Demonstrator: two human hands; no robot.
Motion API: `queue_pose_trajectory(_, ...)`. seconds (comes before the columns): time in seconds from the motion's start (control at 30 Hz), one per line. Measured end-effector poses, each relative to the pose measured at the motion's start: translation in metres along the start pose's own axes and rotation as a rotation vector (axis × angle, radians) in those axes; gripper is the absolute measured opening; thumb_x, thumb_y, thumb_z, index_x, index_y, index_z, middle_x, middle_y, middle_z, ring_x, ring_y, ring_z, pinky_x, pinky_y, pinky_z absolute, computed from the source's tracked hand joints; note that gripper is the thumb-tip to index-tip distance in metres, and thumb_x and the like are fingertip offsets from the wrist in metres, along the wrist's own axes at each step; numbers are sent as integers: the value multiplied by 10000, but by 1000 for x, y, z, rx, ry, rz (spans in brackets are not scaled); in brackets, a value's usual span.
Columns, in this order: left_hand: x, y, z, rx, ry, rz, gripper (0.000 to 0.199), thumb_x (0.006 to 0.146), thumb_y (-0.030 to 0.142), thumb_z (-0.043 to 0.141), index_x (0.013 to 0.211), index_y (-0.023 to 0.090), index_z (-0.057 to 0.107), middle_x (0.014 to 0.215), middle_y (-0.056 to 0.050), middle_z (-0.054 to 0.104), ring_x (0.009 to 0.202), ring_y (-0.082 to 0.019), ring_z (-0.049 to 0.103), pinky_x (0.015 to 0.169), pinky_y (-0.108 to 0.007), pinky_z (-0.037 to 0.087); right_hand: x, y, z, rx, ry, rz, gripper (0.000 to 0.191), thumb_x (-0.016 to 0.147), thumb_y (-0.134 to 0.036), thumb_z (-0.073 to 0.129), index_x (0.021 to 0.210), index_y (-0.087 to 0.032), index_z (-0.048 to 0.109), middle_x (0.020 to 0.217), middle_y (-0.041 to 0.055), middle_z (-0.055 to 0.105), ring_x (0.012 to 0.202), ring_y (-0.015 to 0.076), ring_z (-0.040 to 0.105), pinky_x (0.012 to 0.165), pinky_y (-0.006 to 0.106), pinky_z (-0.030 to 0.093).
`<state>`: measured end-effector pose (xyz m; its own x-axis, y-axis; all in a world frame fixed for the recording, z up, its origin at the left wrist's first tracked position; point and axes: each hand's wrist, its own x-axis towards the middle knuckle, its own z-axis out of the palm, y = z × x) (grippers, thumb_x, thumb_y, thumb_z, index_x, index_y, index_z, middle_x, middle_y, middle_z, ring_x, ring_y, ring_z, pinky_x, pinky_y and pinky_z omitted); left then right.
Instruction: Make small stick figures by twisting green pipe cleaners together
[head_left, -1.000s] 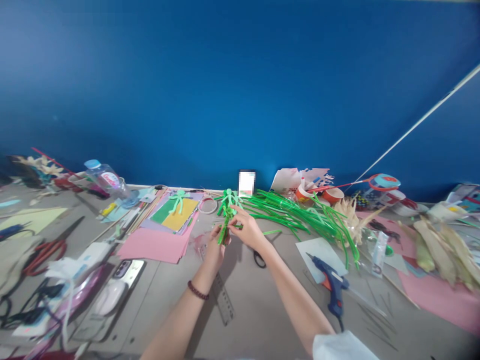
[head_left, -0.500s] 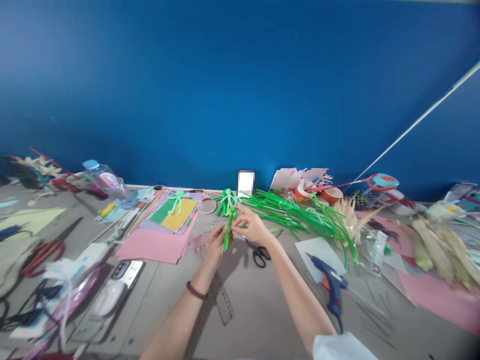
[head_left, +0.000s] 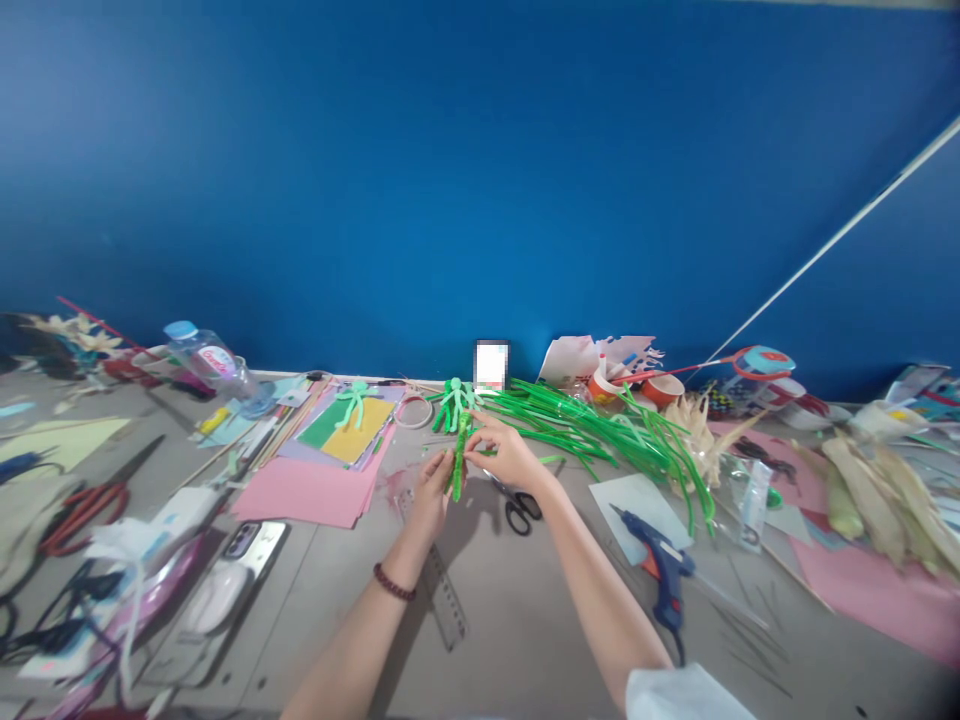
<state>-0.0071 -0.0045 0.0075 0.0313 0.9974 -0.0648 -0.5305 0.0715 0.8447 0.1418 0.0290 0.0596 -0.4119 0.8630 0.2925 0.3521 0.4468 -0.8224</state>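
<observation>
Between my two hands a green pipe cleaner piece (head_left: 459,462), fuzzy and twisted, stands nearly upright above the table. My left hand (head_left: 433,485) pinches it from the left. From the right, my right hand (head_left: 504,455) closes thumb and fingers on it near its upper half. Just beyond are light green pipe cleaner figures (head_left: 455,398), partly behind the held piece. Black-handled scissors (head_left: 519,512) lie below my right wrist, their blades partly hidden. A clear ruler (head_left: 444,598) rests beside my left forearm.
A bundle of green pipe cleaners (head_left: 585,420) spreads to the right. A blue glue gun (head_left: 658,560) lies on white paper with its cord trailing. Coloured paper sheets (head_left: 315,490), a phone (head_left: 251,550) and a plastic bottle (head_left: 214,360) are on the left. A blue wall (head_left: 480,200) stands behind.
The green pipe cleaner piece has turned slightly, its lower end swinging a little to the right. Both hands keep their grip in almost the same place.
</observation>
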Motion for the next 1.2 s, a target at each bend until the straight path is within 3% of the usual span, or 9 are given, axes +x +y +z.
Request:
queue_pose_trajectory(0.13,1,-1,-1,-31,24,-53,253,698,396,708,737,161,622,588,23,539,516,-84,481,514,-211,381,1,3,-1,7,-10,-40,92,791,-230,581,779,-194,665,1288,113,535,1234,256,460,747,283,481)
queue_pose_trajectory(0.27,2,-2,0,26,22,-70,271,681,404,718,753,160,624,592,33,547,502,-73,462,500,-202,365,1,7,-2,-16,12,-57,94,800,-222,572,789,-193,661,1404,107,380,951,196,601,709,302,488)
queue_pose_trajectory(0.37,4,-2,1,90,44,-11,282,657,402,735,724,161,607,538,61,500,464,-59,411,468,-191,318,1,9,0,-74,68,-49,73,789,-207,582,792,-193,654,1281,111,452,791,148,583,679,302,473)
queue_pose_trajectory(0.5,6,-3,-1,107,75,57,267,665,385,732,724,162,598,554,61,511,490,-64,437,494,-193,329,2,11,6,-78,55,-52,105,793,-188,567,849,-203,655,920,50,607,769,150,570,641,259,436)
queue_pose_trajectory(0.57,7,-3,-3,97,97,64,279,645,379,746,753,163,606,598,49,545,520,-76,474,517,-203,353,3,12,9,-53,53,-40,146,799,-173,549,874,-208,669,833,27,638,762,149,581,649,251,430)
queue_pose_trajectory(0.87,6,-4,-5,150,153,134,257,672,395,715,736,173,601,568,49,531,534,-89,476,544,-210,373,3,4,9,8,64,36,175,783,-189,562,873,-187,712,858,49,695,732,151,607,643,248,448)
queue_pose_trajectory(1.03,2,1,-4,250,161,233,215,708,364,695,773,174,619,596,30,556,555,-100,489,557,-215,386,3,-1,14,35,83,110,200,753,-337,642,867,-189,713,868,45,708,722,162,602,647,265,454)
queue_pose_trajectory(1.2,1,3,-1,273,178,220,219,679,370,712,761,180,641,581,29,565,551,-112,505,562,-228,403,5,6,20,44,132,146,225,718,-382,678,826,-190,729,841,43,711,698,163,596,632,266,445)
